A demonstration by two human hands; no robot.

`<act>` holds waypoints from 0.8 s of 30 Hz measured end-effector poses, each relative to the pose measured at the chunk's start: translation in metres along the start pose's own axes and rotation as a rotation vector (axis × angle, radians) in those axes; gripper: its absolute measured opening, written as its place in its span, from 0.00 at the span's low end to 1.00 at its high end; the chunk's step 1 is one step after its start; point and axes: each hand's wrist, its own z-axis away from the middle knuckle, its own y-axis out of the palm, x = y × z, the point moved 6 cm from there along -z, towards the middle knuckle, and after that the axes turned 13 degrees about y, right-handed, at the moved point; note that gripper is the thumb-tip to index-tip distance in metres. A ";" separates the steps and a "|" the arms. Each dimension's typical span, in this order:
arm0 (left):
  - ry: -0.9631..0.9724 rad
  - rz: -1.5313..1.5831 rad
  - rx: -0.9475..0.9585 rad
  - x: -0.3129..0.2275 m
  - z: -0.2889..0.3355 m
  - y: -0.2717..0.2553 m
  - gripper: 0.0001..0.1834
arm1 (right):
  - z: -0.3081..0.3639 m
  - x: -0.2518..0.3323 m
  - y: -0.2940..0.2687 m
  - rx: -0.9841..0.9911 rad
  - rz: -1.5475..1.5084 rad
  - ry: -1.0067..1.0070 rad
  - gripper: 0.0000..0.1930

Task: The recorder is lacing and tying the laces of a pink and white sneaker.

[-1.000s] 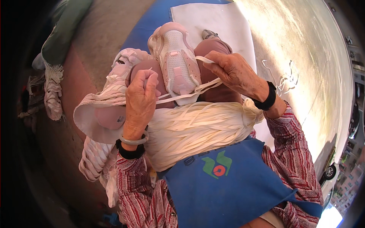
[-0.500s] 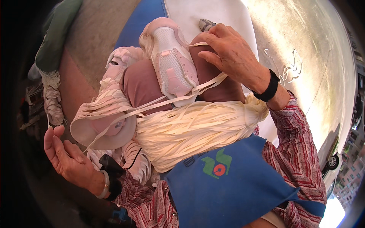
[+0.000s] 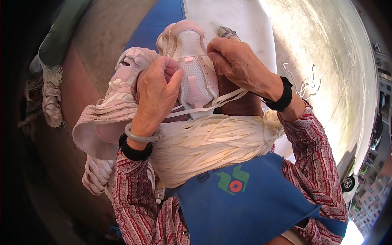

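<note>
A pink-and-white mesh shoe upper (image 3: 191, 77) lies across my knees. My left hand (image 3: 157, 87) is at its left side, with the fingers curled and the thumb close to them. At the upper's right edge, my right hand (image 3: 243, 67) has its fingertips pinched together. Whatever either hand grips is hidden. A flat cream shoelace (image 3: 228, 98) crosses the near end of the upper. Over my lap is a thick bundle of cream laces (image 3: 216, 136), in front of a blue apron (image 3: 245, 200).
Nested pink-and-white shoe uppers (image 3: 106, 110) are stacked to my left. A loose white lace (image 3: 308, 83) lies on the floor at right. Beyond my knees spreads a blue and white surface (image 3: 241, 14). At far left hangs a dark green roll (image 3: 63, 36).
My left hand has swung from the far left, where it was stretched out with a lace, to the upper's left side. My right hand has moved slightly down and its fingers have closed.
</note>
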 end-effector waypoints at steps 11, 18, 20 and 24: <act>0.261 -0.111 -0.055 -0.019 -0.012 0.002 0.08 | 0.001 0.005 0.004 -0.086 0.034 -0.140 0.06; 0.376 -0.216 -0.004 -0.026 -0.014 0.004 0.06 | 0.005 0.016 0.008 -0.094 0.224 -0.123 0.04; 0.413 -0.243 -0.024 -0.027 -0.014 0.006 0.05 | 0.003 0.013 0.010 -0.116 0.228 -0.138 0.04; 0.452 -0.261 -0.014 -0.028 -0.015 0.006 0.05 | 0.003 0.016 0.008 -0.097 0.229 -0.169 0.03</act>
